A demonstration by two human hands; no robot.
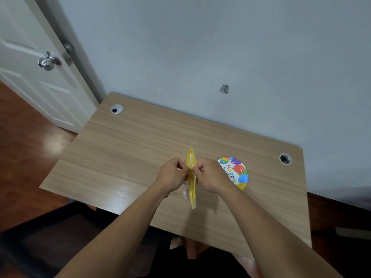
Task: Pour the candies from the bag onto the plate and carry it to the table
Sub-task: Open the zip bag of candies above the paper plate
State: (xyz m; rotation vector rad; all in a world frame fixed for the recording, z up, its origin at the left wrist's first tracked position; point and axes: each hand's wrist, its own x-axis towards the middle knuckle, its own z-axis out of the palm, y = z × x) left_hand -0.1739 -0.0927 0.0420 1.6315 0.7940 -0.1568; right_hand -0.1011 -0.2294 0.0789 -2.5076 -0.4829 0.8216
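Early stage, nothing poured yet. Door (40,81) at far left, irrelevant. Wooden counter (140,141) fills the middle, mostly bare. Left hand (172,174) is pinched closed on the left face of the yellow bag (190,161), near its upper part. The bag is held edge-on to the camera, lifted above the counter, its long axis running near to far. Right hand (208,175) pinches the opposite face of the same bag, fingers curled tight, so both hands grip it at about the same height. Looks like a pull-apart to open the seal; cannot tell if the top is open already. No candies visible, inside or out; a pale patch shows at the bag's near lower part, unclear what.

Paper plate (239,173) with balloon print lies flat on the counter just right of the right hand, partly hidden by it, visible part bare.

Left to do, by my read: finish opening, tip the bag over the plate, then lift the plate and carry it to the table.
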